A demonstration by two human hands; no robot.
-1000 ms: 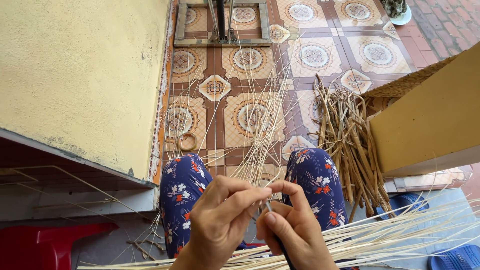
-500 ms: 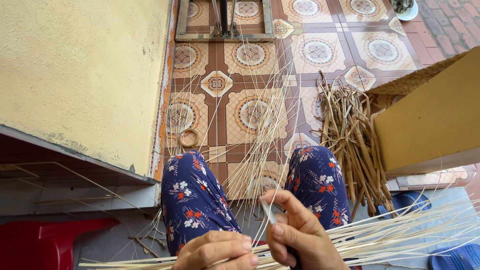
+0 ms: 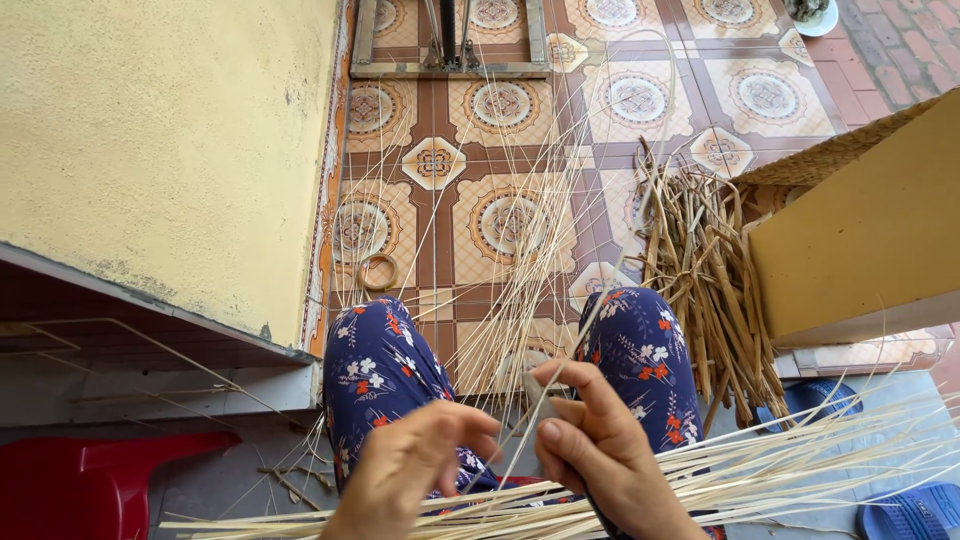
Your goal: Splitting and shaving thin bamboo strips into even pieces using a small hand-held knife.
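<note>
My right hand (image 3: 598,445) is closed around a small blade or tool with a dark handle, thumb pressed near its tip, and a thin pale cane strand (image 3: 590,250) runs up from it over the tiled floor. My left hand (image 3: 410,468) hovers beside it with curled fingers, touching the fine strands at my lap. A flat bundle of pale split strips (image 3: 740,475) lies across my knees, below both hands. My legs wear blue floral trousers (image 3: 375,370).
A heap of thicker brown cane pieces (image 3: 705,270) lies on the patterned tiles to the right. A yellow wall (image 3: 160,150) is on the left, a yellow box-like surface (image 3: 865,230) on the right. A small ring (image 3: 377,272) lies on the floor, a red plastic stool (image 3: 90,480) bottom left, blue sandals (image 3: 905,510) bottom right.
Both hands have shifted: the left dropped low, then rose again beside the right. The right hand stayed closed on the tool and strand, moving slightly up.
</note>
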